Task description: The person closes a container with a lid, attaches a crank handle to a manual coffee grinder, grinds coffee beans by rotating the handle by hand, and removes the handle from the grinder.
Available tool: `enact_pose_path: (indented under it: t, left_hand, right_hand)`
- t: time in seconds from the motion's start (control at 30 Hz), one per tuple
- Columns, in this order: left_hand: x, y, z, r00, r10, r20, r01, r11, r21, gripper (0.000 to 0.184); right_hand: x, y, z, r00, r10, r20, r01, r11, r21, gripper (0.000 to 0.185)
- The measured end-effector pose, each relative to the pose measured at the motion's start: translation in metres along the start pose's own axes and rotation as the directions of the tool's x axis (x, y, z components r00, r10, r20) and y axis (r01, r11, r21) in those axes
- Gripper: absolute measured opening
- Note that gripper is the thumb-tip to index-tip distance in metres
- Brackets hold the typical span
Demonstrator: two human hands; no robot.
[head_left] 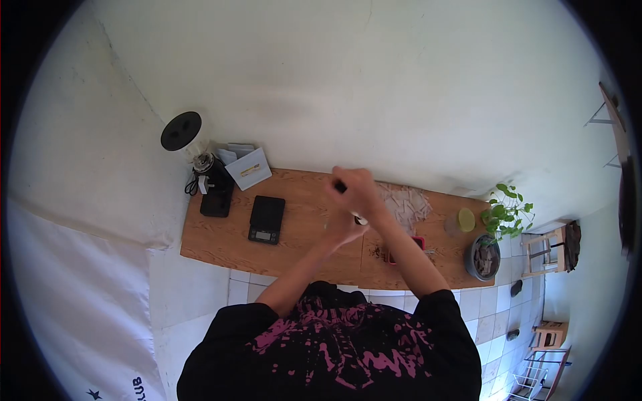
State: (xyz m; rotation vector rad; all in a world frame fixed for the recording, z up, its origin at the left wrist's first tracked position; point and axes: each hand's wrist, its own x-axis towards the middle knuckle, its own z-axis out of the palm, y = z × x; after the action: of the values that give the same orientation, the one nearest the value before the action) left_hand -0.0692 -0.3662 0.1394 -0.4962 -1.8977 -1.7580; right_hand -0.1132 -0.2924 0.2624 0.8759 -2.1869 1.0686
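Above the middle of the wooden table (304, 207), my two hands are close together, one over the other. My left hand (342, 229) is closed around a small object with a pale and dark rim (360, 220), mostly hidden by the fingers. Just over it, my right hand (360, 189) is closed on a dark knob-like piece (341, 186). Whether the two pieces are joined I cannot tell. Below my right forearm lies a red-rimmed dark tray (420, 242), with loose brown bits (376, 252) beside it.
To the left stand a coffee grinder (215, 182), a black digital scale (268, 215) and a white card (249, 170). Clear packets (405, 204) lie right of my hands. Farther right are a yellow-lidded jar (466, 219), a plant (511, 212) and a grey bucket (472, 266) of brown pieces.
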Motion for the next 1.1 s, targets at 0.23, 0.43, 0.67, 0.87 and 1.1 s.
enact_pose_path:
  t: [0.23,0.43,0.67,0.87,1.1]
  left_hand:
    - [0.01,0.014,-0.029,0.869,-0.263,0.42,0.128,0.938,0.321,0.024]
    - [0.055,0.049,-0.067,0.823,-0.369,0.431,0.302,0.928,0.218,0.027]
    - [0.067,0.017,-0.077,0.844,-0.449,0.293,0.414,0.893,0.175,0.034]
    - [0.082,-0.008,-0.073,0.924,-0.33,0.191,0.254,0.906,0.339,0.027]
    - [0.003,-0.059,0.009,0.984,-0.095,0.149,0.135,0.948,-0.288,0.026]
  right_hand:
    - [-0.011,0.071,-0.028,0.97,0.24,0.021,-0.232,0.955,-0.186,0.029]
    - [-0.042,0.081,-0.028,0.957,0.288,0.038,-0.283,0.954,-0.101,0.033]
    - [-0.057,0.056,-0.031,0.867,0.496,0.05,-0.481,0.858,-0.18,0.038]
    - [-0.039,-0.015,0.004,0.988,0.134,0.081,-0.145,0.978,0.149,0.035]
    - [0.023,-0.016,0.014,1.0,-0.015,-0.024,0.017,0.998,0.067,0.037]
